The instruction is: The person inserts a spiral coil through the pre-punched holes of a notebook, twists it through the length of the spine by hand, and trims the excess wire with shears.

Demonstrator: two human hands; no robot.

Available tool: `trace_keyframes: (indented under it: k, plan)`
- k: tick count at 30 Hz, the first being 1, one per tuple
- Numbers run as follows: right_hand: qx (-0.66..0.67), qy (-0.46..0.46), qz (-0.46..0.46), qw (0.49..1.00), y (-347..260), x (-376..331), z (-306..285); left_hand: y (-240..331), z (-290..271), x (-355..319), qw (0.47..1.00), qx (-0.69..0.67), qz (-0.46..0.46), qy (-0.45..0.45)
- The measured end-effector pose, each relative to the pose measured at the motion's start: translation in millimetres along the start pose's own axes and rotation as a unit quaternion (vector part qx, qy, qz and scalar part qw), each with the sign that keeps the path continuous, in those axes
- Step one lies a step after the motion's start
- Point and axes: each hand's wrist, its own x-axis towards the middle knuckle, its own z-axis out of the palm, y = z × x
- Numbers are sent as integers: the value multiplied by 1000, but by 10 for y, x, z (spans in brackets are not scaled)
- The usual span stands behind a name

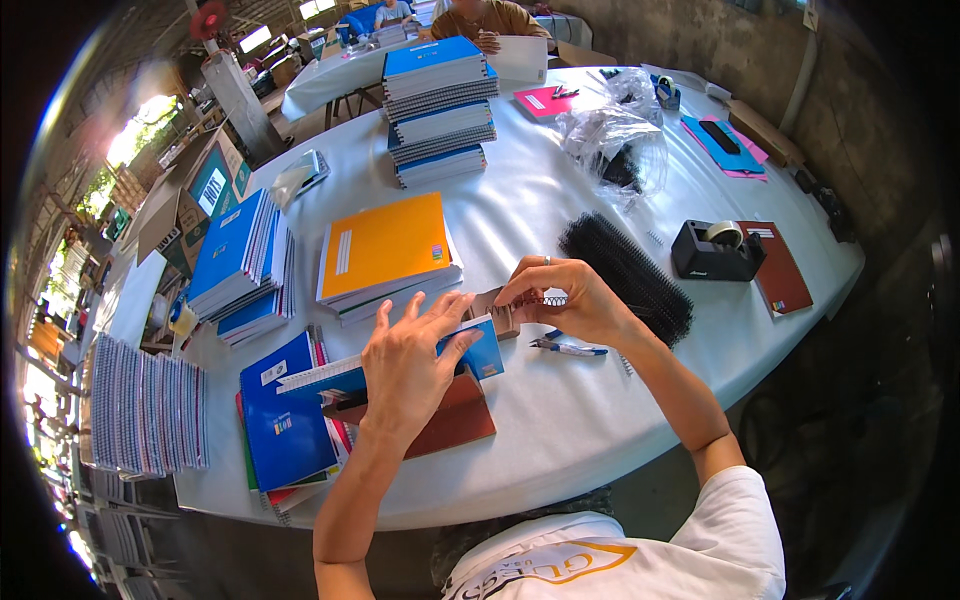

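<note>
Just left of the table's middle, my left hand point(412, 365) grips a blue-covered notebook point(488, 350) stood on its long side, its white page edge facing up. My right hand point(575, 300) pinches a dark spiral binding coil point(548, 301) at the notebook's far right end. Close to those fingertips is a small brown block point(495, 318), partly covered by my hands. A reddish-brown cover point(455, 425) lies beneath the notebook. Pliers with blue handles point(570, 347) rest below my right hand. Beyond it lies a heap of black spiral coils point(630, 275).
An orange notebook stack point(390, 245) and a tall blue notebook stack point(440, 110) stand ahead. More blue notebooks point(235, 255) are piled at left, beside bound stacks point(150, 405). A black tape dispenser point(715, 250) and clear plastic bag point(615, 140) are at right. Another person point(490, 20) sits across.
</note>
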Motion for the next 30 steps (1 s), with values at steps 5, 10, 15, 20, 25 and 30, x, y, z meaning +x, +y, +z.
trace_keyframes:
  k: [5,10,15,20,25,30]
  plan:
    - [33,-53,22,998,15,41,-54,11,-14,-3,1000,-30,-8,-7]
    - [38,-104,-31,993,26,126,-138,70,-79,4,997,-38,-50,-39]
    - [-10,-86,-48,995,-28,125,-136,37,-91,32,994,-58,-59,-67]
    - [-41,-38,-34,998,-97,122,-93,35,-80,18,999,34,9,-37]
    - [-20,-66,-44,997,38,84,-71,48,-66,10,997,-36,-29,-63]
    - [22,-75,-20,997,-19,85,-96,14,-51,-19,999,-10,6,-51]
